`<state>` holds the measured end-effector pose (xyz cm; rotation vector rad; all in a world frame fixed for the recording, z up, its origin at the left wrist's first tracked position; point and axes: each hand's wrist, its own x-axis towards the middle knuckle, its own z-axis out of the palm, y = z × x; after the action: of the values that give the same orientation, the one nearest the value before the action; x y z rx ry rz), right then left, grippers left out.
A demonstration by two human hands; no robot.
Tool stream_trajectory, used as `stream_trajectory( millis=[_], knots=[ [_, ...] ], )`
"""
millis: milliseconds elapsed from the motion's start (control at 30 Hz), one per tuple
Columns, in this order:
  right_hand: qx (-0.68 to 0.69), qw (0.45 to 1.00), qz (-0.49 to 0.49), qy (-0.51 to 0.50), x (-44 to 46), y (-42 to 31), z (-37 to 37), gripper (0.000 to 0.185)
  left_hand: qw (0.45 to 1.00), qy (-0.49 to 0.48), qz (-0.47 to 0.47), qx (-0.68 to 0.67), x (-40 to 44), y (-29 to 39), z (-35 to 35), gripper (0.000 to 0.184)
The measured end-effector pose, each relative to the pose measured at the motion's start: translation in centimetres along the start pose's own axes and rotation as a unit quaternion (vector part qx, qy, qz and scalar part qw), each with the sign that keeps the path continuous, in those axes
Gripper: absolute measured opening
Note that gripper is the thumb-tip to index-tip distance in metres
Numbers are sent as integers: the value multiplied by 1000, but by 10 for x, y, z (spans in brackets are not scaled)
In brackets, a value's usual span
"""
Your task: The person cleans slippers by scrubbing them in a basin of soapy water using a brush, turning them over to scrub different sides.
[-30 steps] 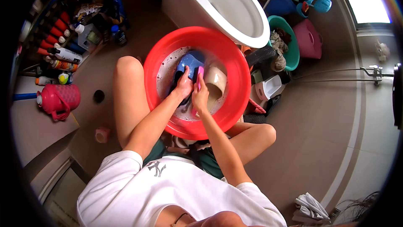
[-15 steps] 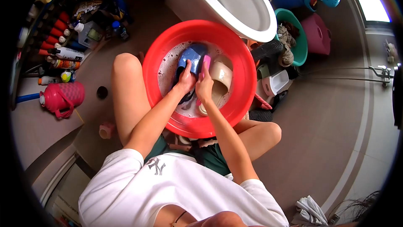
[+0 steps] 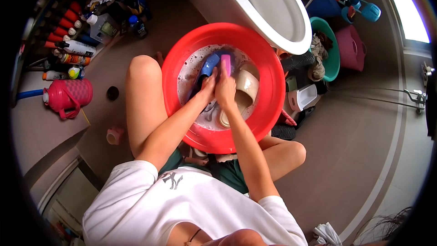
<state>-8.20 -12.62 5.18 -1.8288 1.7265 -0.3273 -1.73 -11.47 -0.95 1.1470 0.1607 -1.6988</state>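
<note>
In the red basin [image 3: 269,109] of soapy water, my left hand [image 3: 207,87] grips a blue slipper [image 3: 209,65] that is tilted on its side. My right hand [image 3: 226,92] is wrapped round a pink scrubbing brush [image 3: 226,59], whose upper end lies over the slipper's sole side. The brush's bristles are hidden beneath it. Both hands are close together, nearly touching. A beige slipper [image 3: 247,86] rests in the suds to the right of my right hand. Foam [image 3: 189,68] covers much of the water.
A white toilet [image 3: 296,41] stands just beyond the basin. To the right are a teal tub [image 3: 334,64] with cloth in it, a pink bucket [image 3: 350,48] and a white tray [image 3: 304,96]. Several bottles [image 3: 75,47] and a pink thermos [image 3: 68,98] are at left.
The blue slipper has turned further onto its side, and the brush now overlaps it. My hands have come closer together. The whole view has shifted slightly.
</note>
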Motion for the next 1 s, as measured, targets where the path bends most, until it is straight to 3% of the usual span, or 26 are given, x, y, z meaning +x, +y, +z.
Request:
stream_trajectory(
  millis=[200, 267, 400, 433, 533, 600, 633, 667, 733, 767, 833, 933, 1000],
  knots=[
    [0, 1000, -11, 18, 14, -6, 1, 57, 997, -69, -7, -31, -5, 6, 2, 56],
    [58, 998, -3, -1, -10, -1, 0, 62, 997, -62, -41, -12, 6, 3, -8, 65],
    [105, 993, -38, 27, -78, 6, 14, 70, 998, -65, -22, -13, 27, -10, -19, 65],
    [124, 988, -74, 53, -93, 6, 14, 62, 997, -76, -16, -15, 22, -6, -17, 64],
    [163, 986, 12, 9, -129, 9, 3, 58, 997, -68, 16, 41, 5, 6, -8, 57],
    [229, 971, 65, -8, -142, 18, -13, 55, 990, -94, 34, 100, 10, 7, -4, 62],
    [259, 961, 98, -13, -148, 18, -27, 53, 983, -133, 95, 83, -17, 14, 7, 66],
    [231, 969, 77, 32, -149, 42, -28, 55, 961, -123, 172, 179, -34, 18, 11, 67],
    [286, 946, 126, 82, -144, 62, -51, 56, 872, -91, 320, 359, -53, 24, 13, 70],
    [365, 906, 197, 86, -141, 68, -64, 56, 768, -28, 366, 524, -36, 14, 1, 62],
    [519, 811, 247, 108, -121, 89, -65, 59, 654, -9, 377, 656, -45, 8, 0, 42],
    [487, 814, 312, 48, -98, 117, -44, 66, 572, -39, 393, 719, -52, 10, -2, 41],
    [514, 796, 320, 23, -93, 119, -21, 69, 611, 2, 430, 665, -51, 24, 3, 42]
  ],
)
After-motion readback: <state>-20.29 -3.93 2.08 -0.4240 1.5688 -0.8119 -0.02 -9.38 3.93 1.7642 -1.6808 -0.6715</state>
